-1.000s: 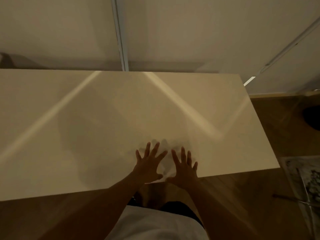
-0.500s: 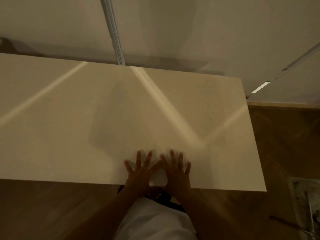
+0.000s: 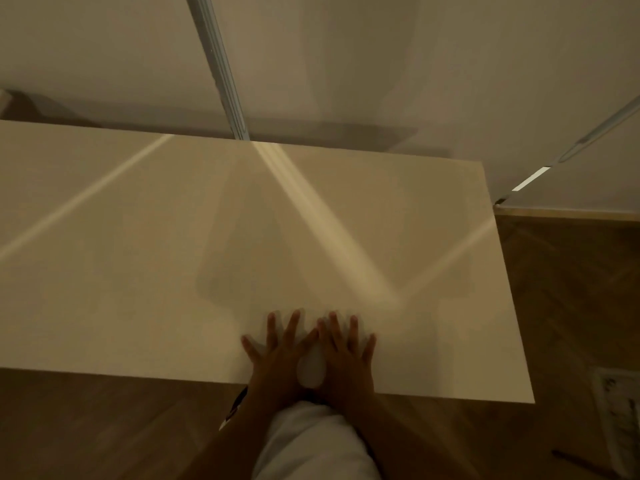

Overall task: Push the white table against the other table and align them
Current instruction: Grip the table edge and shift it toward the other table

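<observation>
A large white table (image 3: 138, 271) fills the middle of the head view, its near edge running across the lower part of the frame. My left hand (image 3: 277, 355) and my right hand (image 3: 346, 358) lie flat on the tabletop at its near edge, side by side, fingers spread, thumbs almost touching. Neither hand holds anything. The table's far edge sits close to a white wall (image 3: 346, 64). No second table is clearly visible; a dim shape at the far left edge is too dark to tell.
A grey vertical rail (image 3: 221, 64) runs down the wall behind the table. Wooden floor (image 3: 571, 289) shows to the right and in front. A patterned object (image 3: 616, 410) lies on the floor at the right edge. My white-clothed body (image 3: 311, 445) is just below the table.
The table's near edge, slanted a second ago, now lies nearly level in view and its far edge is closer to the wall. Both hands stayed flat on it, now closer together.
</observation>
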The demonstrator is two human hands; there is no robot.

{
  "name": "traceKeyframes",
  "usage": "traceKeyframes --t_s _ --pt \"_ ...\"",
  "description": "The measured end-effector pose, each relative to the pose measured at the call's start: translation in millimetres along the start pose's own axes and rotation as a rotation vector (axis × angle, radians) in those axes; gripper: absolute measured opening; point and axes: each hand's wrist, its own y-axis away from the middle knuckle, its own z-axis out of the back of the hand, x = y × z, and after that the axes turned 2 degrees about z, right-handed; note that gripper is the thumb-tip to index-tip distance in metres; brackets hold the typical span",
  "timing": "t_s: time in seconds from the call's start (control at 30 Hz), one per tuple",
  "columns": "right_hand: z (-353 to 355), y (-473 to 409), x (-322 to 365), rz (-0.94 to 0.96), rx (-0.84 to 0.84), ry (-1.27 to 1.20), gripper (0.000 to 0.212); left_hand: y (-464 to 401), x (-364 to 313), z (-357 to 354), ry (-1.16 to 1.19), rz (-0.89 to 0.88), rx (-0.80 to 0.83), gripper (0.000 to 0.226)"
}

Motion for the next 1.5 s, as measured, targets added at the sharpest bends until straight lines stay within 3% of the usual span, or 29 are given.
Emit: traceKeyframes --t_s 0.1,0.33,0.7,0.87,1.0,1.13,1.3,1.5 --pt "2 -6 -4 0.013 0.0 0.008 0.122 -2 -4 5 0.005 0.001 0.068 0.101" --pt "15 -25 -18 0.022 -0.019 0.034 0.129 -26 -14 14 0.012 -0.008 0.043 0.109" --pt "17 -30 -20 -0.027 0.1 0.113 0.128 -30 -18 22 0.014 -0.008 0.084 0.108" --pt "19 -27 -6 -0.052 0.104 0.179 0.138 -24 -18 28 0.054 -0.03 0.059 0.117" --pt "12 -27 9 0.046 0.013 0.175 0.123 -13 -13 26 0.052 -0.001 -0.01 0.123" --pt "10 -32 48 0.108 0.039 0.196 0.127 4 46 14 0.024 0.022 -0.06 0.122" --pt "-3 -45 150 0.206 0.091 0.21 0.13 50 161 15 0.087 0.141 -0.124 0.124" --pt "-37 -73 300 0.37 0.035 0.08 0.107 119 331 38 0.122 0.275 -0.123 0.119"
